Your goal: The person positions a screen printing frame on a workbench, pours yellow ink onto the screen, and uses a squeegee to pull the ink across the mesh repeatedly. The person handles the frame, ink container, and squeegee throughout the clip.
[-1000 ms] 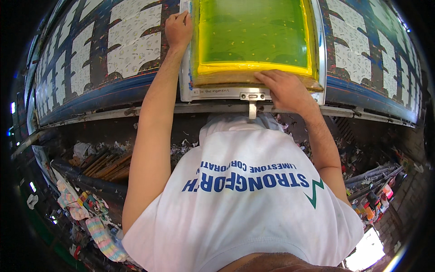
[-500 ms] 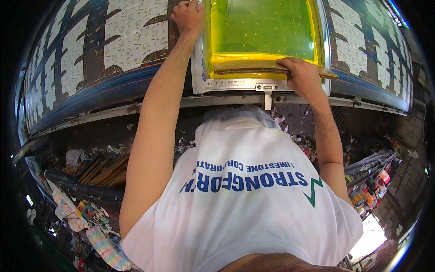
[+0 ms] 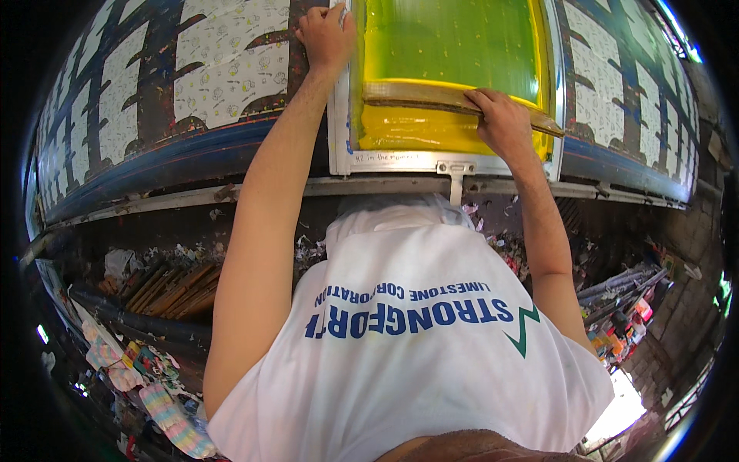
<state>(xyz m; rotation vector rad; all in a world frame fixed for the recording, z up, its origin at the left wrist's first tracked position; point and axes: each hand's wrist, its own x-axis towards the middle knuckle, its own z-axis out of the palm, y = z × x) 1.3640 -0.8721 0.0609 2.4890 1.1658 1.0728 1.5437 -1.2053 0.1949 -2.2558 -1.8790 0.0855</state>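
Observation:
A screen-printing frame with a silver metal rim lies flat on the long table in front of me. Its mesh looks green, edged with yellow. Across the near part of the mesh rests a long wooden squeegee, with my right hand wrapped around it right of its middle. Yellow ink covers the strip between squeegee and near rim. My left hand is closed on the frame's left side rail, farther away; its fingertips are partly hidden.
Printed white fabric pieces lie on the dark table on both sides of the frame. A metal rail runs along the table's near edge, with a clamp bracket at the frame. Wooden slats and scraps lie below at left.
The squeegee in my right hand has moved away from the near rim, and a wider band of yellow ink shows behind it. My left hand stays at the frame's left side.

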